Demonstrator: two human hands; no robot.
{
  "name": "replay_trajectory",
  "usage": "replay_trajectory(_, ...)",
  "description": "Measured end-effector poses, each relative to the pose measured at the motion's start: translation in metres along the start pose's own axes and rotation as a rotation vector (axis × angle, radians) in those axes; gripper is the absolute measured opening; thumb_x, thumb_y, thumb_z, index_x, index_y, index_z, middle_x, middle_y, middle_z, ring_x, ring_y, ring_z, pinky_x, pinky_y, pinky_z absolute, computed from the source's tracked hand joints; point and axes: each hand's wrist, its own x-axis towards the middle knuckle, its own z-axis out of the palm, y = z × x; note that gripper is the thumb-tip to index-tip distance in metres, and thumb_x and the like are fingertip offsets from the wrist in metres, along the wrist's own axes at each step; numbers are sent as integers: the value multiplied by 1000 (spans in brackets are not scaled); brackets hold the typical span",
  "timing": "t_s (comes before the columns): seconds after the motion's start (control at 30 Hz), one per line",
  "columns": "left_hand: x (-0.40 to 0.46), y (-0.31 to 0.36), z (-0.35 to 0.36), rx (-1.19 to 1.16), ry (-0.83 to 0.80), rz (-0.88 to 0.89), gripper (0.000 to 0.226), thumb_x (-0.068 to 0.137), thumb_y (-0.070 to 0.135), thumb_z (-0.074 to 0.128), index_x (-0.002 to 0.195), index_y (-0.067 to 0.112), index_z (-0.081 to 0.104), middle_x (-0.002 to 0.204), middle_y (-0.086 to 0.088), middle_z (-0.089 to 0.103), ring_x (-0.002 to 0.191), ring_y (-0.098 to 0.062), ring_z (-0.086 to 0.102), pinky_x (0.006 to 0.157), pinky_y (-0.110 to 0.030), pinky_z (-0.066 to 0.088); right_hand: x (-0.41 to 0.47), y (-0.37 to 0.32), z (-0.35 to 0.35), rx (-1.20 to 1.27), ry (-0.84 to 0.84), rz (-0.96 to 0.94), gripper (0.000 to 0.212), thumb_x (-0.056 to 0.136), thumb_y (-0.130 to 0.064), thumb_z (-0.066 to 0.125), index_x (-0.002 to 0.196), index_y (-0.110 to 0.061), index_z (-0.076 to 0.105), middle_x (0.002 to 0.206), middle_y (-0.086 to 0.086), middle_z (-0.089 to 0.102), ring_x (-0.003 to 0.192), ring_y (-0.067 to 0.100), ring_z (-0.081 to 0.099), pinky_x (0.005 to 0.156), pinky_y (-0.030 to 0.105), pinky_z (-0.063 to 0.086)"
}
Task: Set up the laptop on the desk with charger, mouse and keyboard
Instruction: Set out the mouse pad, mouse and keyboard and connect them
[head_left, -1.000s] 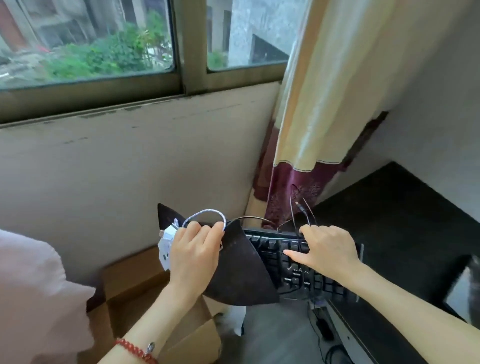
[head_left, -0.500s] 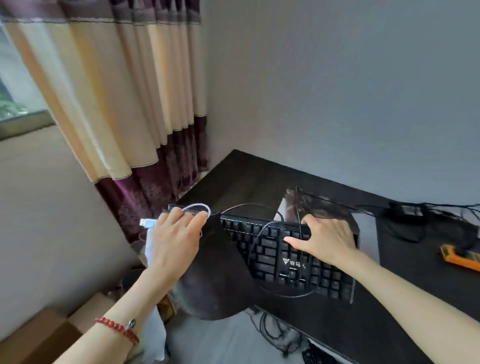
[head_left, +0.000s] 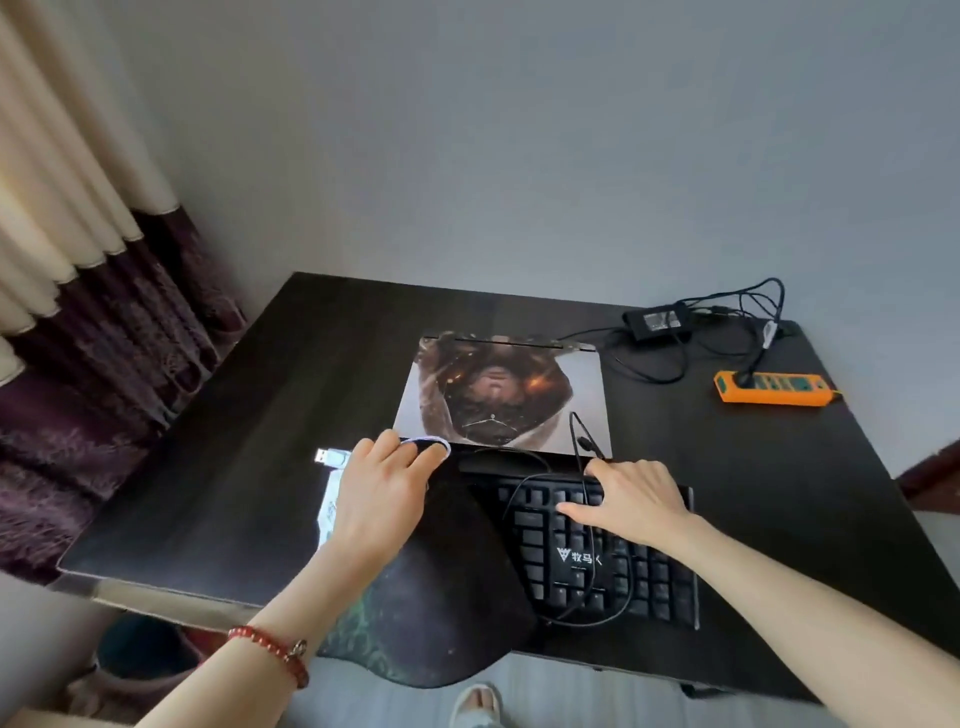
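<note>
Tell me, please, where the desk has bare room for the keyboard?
Bare: the desk left of the closed laptop, and the strip between keyboard and orange power strip. Crowded: the far right corner, with charger brick and cables.

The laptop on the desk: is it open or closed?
Closed: the laptop lies flat on the desk, its picture-covered lid facing up, no screen showing.

Soft, even daylight fills the room, brighter at the left by the curtain (head_left: 78, 218). The dark desk (head_left: 234, 441) carries a dull sheen and only faint shadows. Wide-angle distortion bends its edges, and the corners of the view look smeared and slightly blurred.
</note>
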Motion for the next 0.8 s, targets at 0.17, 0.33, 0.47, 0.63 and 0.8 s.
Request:
replay_trajectory(0.17,38,20,49,-130,-75,78,42,50,-6,67,85,17,73,58,4,65,54,-24,54,46,-28,39,4,24,29,39,-49,9,72,70,-81,30,105,-23,53,90,-4,70,83,23,65,62,32,34)
replay_trajectory(0.33,48,41,89,-198,-162,128,43,50,-7,69,84,18,72,50,3,54,54,-23,50,47,-28,37,4,35,62,155,-234,38,68,78,-72,39,119,-18,51,107,-5,60,95,19,61,72,32,44)
replay_trajectory(0.47,52,50,107,-214,-223,135,43,49,-5,72,86,17,71,52,3,56,55,-23,52,48,-29,37,10,36,79,206,-308,60,66,85,-64,39,125,-12,48,116,2,55,107,21,54,87,34,45)
replay_trajectory(0.63,56,57,126,-237,-279,81,38,55,-2,76,88,16,71,54,2,58,56,-24,52,49,-29,39,11,42,98,204,-447,76,62,89,-58,36,122,-8,51,118,6,56,113,21,48,88,35,45)
replay_trajectory(0.8,60,63,133,-327,-329,53,13,70,7,75,78,15,69,52,3,59,55,-26,51,48,-29,42,3,48,98,260,-407,111,58,88,-58,41,129,-17,46,128,-1,49,115,19,47,89,34,46)
